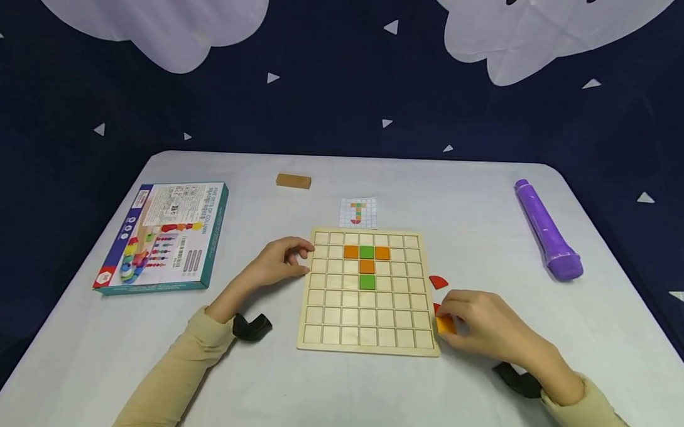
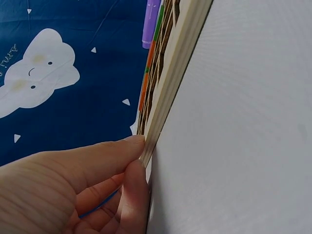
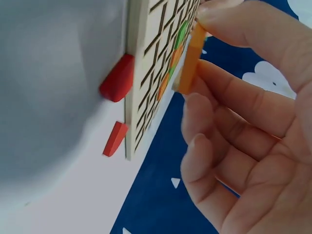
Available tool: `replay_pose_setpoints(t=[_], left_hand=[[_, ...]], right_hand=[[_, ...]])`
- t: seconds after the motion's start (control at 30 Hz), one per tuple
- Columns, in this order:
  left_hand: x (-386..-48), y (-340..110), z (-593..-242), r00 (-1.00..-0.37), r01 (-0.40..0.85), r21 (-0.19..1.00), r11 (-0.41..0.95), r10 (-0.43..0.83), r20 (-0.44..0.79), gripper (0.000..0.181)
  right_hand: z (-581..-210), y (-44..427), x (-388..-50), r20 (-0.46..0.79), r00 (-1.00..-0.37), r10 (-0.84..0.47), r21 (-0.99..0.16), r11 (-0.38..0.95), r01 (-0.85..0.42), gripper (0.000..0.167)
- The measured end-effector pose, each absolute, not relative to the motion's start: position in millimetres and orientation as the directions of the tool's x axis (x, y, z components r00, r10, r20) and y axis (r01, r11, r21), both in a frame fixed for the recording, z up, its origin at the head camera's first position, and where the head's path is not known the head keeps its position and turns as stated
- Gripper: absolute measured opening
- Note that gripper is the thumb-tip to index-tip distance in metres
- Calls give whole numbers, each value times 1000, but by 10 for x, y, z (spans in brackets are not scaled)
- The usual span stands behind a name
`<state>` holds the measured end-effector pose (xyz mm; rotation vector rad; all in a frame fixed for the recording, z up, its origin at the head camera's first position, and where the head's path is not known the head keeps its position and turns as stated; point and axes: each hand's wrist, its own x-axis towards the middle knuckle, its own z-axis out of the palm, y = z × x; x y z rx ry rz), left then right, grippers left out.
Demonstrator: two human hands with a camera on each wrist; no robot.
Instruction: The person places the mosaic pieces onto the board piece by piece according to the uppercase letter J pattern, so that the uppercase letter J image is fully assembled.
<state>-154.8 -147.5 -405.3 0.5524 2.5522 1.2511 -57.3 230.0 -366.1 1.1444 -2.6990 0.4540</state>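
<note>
- Grid board lies flat mid-table, its near edge facing you; five square tiles sit in its cells: orange, green, orange across, then orange and green down the middle column.
- Your left hand rests fingertips against the board's left edge, not wrapped around it.
- Your right hand pinches an orange block between thumb and fingers, just beside the board's right edge, toward the near corner.
- Two red pieces lie close along that right edge; the nearer is partly hidden by your fingers.
- Room right: white tabletop runs between your right hand and the purple flashlight, well apart near the right table edge.
- Room left: a stretch of tabletop separates the board from the box; the box sits close to the left table edge.
- Far side: pattern card right at the board's far edge; wooden block beyond, to the left, near the far table edge.
- Writing: the box's lettering runs sideways, partly readable as "SETS OF COLUMN"; its white label's small print is too fine for you to read.
</note>
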Motion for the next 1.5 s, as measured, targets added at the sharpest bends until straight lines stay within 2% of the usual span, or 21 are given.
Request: replay_pose_setpoints(t=[0.33,0.67,1.13,1.5], left_hand=[[-1547,-1480,-4051,-892,224,805,550,448,-58,41],[-1543,-1487,-4059,-892,249,800,546,451,-30,39],[-1544,-1475,-4069,-896,232,801,552,441,-45,39],[-1520,-1481,-4030,-888,255,806,534,459,-23,38]], right_hand=[[-3633,2020,-780,292,-658,-694,-231,616,-753,16],[-3595,1733,-908,251,-658,-710,-176,635,-752,12],[-3635,1454,-1005,238,-618,-750,-128,606,-785,10],[-3672,1321,-1046,167,-637,-752,-139,622,-771,9]])
